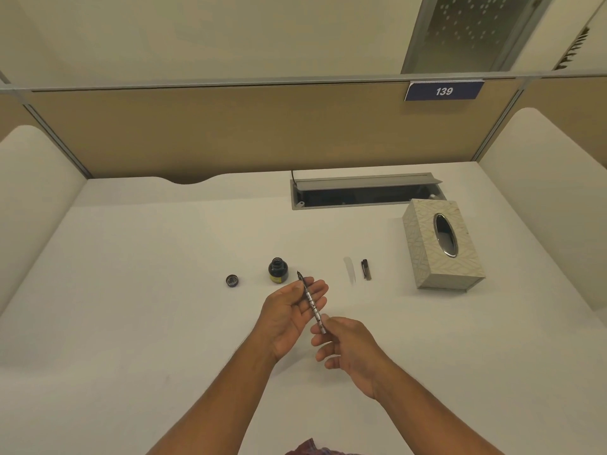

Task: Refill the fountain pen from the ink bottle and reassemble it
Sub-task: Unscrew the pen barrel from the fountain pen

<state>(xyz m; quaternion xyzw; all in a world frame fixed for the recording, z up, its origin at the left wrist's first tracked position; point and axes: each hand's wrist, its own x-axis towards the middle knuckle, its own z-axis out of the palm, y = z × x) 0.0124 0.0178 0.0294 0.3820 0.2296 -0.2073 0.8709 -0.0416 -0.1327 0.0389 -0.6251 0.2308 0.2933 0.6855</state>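
Nearest to you, your right hand [348,349] pinches the tail end of the slim silver-and-black fountain pen section [311,302] between thumb and fingertips, the other fingers curled loosely. Just beyond it, your left hand [292,315] lies palm up and mostly open, the pen's forward part resting across its fingers with the thumb steadying it from the side. The pen is held above the white counter [131,290], slanting away from you, its dark nib pointing toward the ink bottle.

It looks bare — no barrel and no cap on it, only the nib, the grip and a thin patterned metallic body that may be the converter. Whether it already holds ink cannot be told from here.

Just past the nib stands the small round dark glass ink bottle [278,270], uncapped, with its black screw lid [232,280] lying to the left, apart from it. To the right of the bottle lie a pale translucent barrel-like piece [350,270] and a short dark pen cap with a clip [367,269], side by side.

So the opening and stripping appear done. Still left, by my reading: dipping the nib, drawing ink, then refitting barrel and cap — and closing the bottle.
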